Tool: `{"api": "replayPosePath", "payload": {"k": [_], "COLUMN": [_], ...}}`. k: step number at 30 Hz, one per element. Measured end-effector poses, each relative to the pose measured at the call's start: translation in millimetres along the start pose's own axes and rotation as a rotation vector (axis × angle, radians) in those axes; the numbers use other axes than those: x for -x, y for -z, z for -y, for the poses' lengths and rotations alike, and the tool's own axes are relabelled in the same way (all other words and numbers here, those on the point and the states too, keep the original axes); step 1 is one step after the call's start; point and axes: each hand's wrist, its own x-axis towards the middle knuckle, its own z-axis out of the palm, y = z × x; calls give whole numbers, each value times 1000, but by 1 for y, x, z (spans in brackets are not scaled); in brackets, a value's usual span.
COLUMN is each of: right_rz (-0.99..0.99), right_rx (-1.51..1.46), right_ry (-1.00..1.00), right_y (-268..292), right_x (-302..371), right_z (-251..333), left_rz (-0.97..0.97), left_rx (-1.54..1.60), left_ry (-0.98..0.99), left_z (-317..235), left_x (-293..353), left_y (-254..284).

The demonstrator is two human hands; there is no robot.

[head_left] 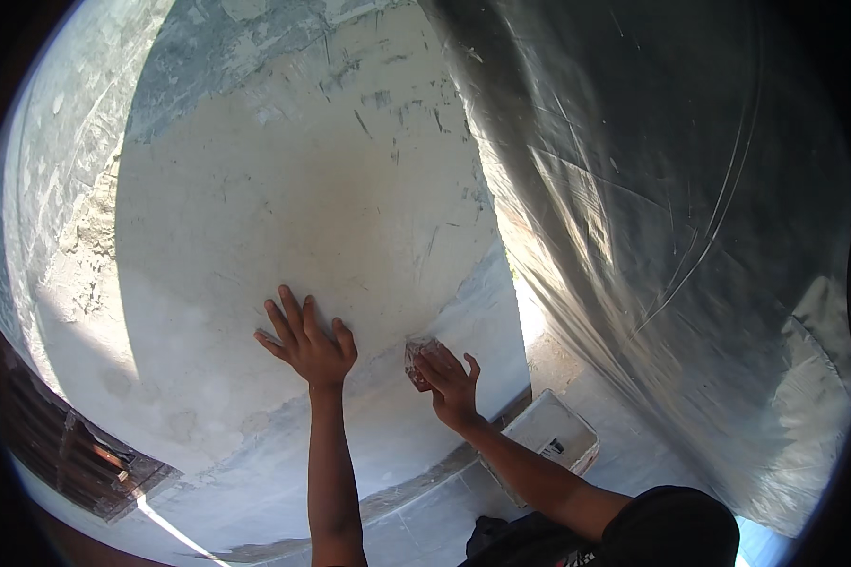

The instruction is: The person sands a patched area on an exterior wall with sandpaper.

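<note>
Against a patchy pale wall (350, 198), the left hand (314, 348) is laid open, fingers spread, nothing gripped, while a small reddish-brown pad (415, 363) is held to the wall's lower part beneath the partly bent fingers of the right hand (451, 383). A grey sheet (671, 189) is draped at right, beside a white container (536, 427).
</note>
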Motion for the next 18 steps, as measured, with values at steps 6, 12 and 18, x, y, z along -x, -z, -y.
{"api": "replayPosePath", "payload": {"k": [6,12,18], "right_rz": [-391,-537,-364], "right_rx": [-92,66,126], "right_ry": [61,199,75], "right_y": [80,99,64], "right_x": [-115,-233,-150], "right_z": [-4,-53,-72], "left_rz": [-2,-29,-26], "left_rx": [-14,11,-12], "left_ry": [8,12,13], "left_z": [6,-3,3], "left_x": [0,-3,-3], "left_y": [5,-2,-1]}}
